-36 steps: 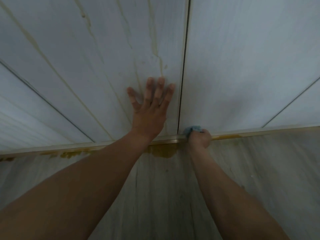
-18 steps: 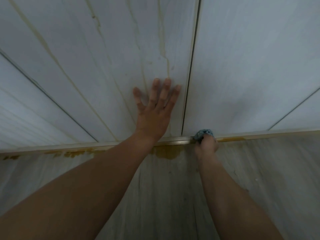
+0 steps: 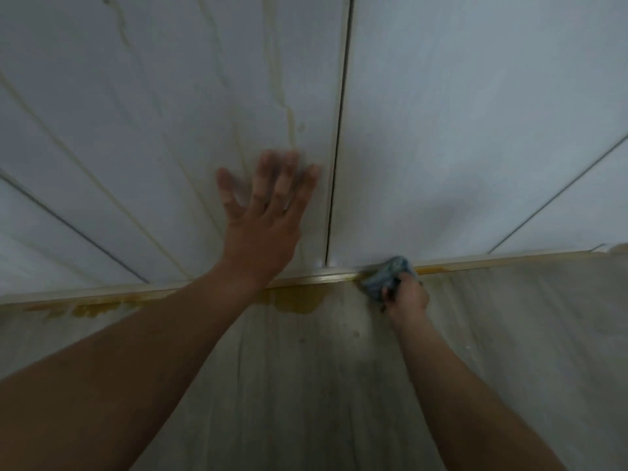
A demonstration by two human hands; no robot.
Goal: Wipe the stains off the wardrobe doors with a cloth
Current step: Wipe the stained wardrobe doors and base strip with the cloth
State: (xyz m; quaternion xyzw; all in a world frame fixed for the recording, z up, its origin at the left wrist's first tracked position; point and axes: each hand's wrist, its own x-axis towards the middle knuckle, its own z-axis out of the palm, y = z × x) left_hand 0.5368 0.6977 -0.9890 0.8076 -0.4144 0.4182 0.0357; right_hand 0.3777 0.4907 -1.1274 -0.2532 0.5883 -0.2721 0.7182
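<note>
Now left grip [image 3: 261,229] released, flat on smooth door [image 3: 170,113]; right grip [image 3: 406,295] clutching crumpled blue cloth [image 3: 387,271].

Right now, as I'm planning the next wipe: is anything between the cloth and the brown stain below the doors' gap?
Nothing visible does: the surface between the cloth, gripped in the right hand, and the brown stain is bare. The left hand lies flat on the door; only its forearm crosses the stain's left end.

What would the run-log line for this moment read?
left hand: flat on door | right hand: grips cloth at trim | brown stain: below trim
</note>
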